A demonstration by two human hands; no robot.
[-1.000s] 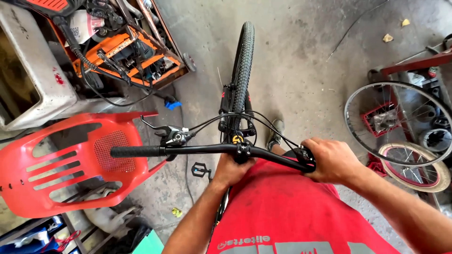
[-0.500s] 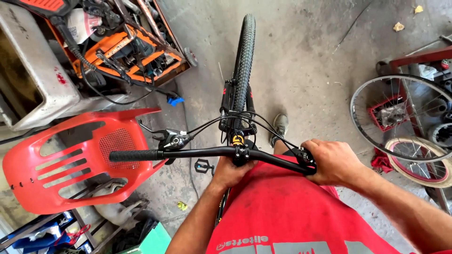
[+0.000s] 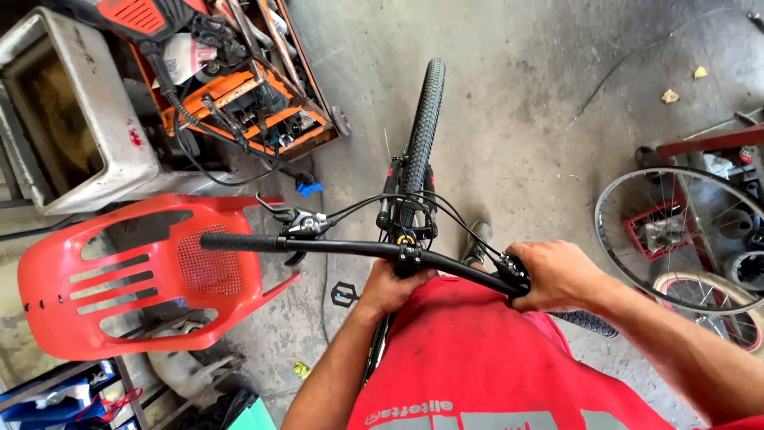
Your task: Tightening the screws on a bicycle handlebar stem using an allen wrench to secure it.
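Presently: bicycle handlebar (image 3: 350, 248), black, over concrete floor (image 3: 541, 103). Right hand (image 3: 557, 275) closed around right grip; left hand (image 3: 390, 287) closed at the stem. Front tyre (image 3: 422, 131) ahead; red plastic chair (image 3: 127, 275) beside left grip.

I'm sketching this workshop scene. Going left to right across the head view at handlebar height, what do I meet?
Red plastic chair → bare left grip → brake lever → left hand at the stem → right hand on the right grip → loose spoked wheel.
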